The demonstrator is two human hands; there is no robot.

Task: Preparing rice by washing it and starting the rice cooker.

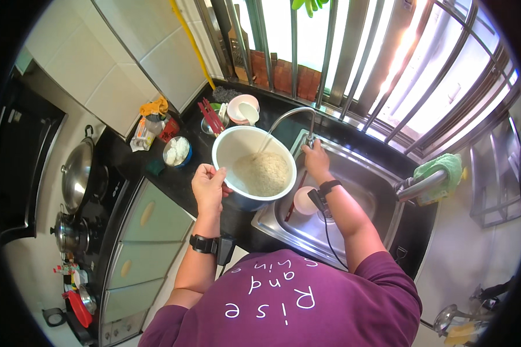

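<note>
My left hand [211, 184] pinches the rim of a deep inner pot [222, 152], white inside and blue outside, tilted beside the sink. Pale grains that look like rice [267, 173] lie in it. A thin stream of water runs into the pot from the curved metal faucet [293, 110]. The fingers of my right hand [317, 159] are on the faucet's base at the sink's back corner. Below that hand, a pale bowl [305, 201] and a dark red stick [293, 199] lie in the steel sink [364, 186]. The fingertips at the faucet are partly hidden.
Behind the pot are pink and white bowls [243, 108] and red chopsticks [211, 116] over a metal bowl. A blue bowl of white food [177, 151] stands left. A green cloth [440, 171] hangs at right. A wok [77, 175] and a lidded pot [67, 230] are far left. Window bars line the back.
</note>
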